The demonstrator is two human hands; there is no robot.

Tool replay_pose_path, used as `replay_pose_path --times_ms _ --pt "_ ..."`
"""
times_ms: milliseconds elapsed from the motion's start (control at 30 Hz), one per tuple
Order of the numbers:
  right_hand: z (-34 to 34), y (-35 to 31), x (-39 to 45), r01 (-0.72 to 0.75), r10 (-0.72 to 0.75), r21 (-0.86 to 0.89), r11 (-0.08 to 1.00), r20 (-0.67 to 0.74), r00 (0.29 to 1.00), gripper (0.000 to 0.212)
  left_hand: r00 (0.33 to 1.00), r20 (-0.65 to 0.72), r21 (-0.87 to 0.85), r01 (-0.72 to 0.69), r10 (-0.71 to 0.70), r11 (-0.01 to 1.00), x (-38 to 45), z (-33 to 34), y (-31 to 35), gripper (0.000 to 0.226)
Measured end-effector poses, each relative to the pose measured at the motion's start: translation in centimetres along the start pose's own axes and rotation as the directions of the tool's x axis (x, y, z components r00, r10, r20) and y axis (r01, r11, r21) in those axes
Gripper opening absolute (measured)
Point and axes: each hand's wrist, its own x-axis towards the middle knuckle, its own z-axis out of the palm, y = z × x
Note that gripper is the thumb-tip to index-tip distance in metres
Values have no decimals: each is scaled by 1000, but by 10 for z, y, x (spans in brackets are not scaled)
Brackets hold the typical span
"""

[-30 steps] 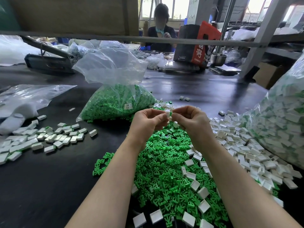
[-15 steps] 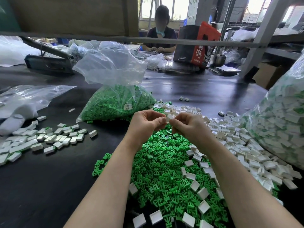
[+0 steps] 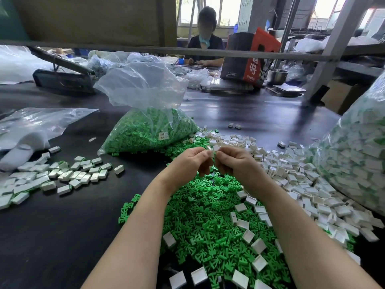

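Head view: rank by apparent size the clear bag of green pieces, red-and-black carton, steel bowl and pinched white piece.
1. clear bag of green pieces
2. red-and-black carton
3. steel bowl
4. white piece
Carton and bowl sit farther from the camera, so real sizes are unsure.

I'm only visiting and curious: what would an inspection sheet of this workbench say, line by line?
Surface: dark table, heaped with parts around the hands.
Job's things: small white piece held above a loose green pile; white caps spread to the right.
Clutter: open bag of green parts; big bag of white parts; group of white pieces on the left; slack clear bag.
Grippers: left hand and right hand both pinch the small white piece at their fingertips.
Cables: nothing seen.
Surroundings: another person seated across the table; red and black box; metal bowl.
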Motion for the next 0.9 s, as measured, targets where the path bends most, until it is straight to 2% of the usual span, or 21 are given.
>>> replay_pose_path --times_ms 200,467,633,900 --pt "-2 1 -2 -91 90 8 996 93 992 33 1000 25 -2 -7 7 1000 0 3 -2 25" --pt "-4 0 -5 -115 100 137 984 112 989 24 998 62 -55 -27 30 998 -1 4 -3 28" --pt "-3 0 -7 -82 69 89 993 136 988 20 995 93 -85 -13 21 996 -2 2 -4 26" --pt "-5 3 -5 -22 23 -13 1000 159 987 20 995 96 -15 -18 20 1000 -1 -1 -7 24"
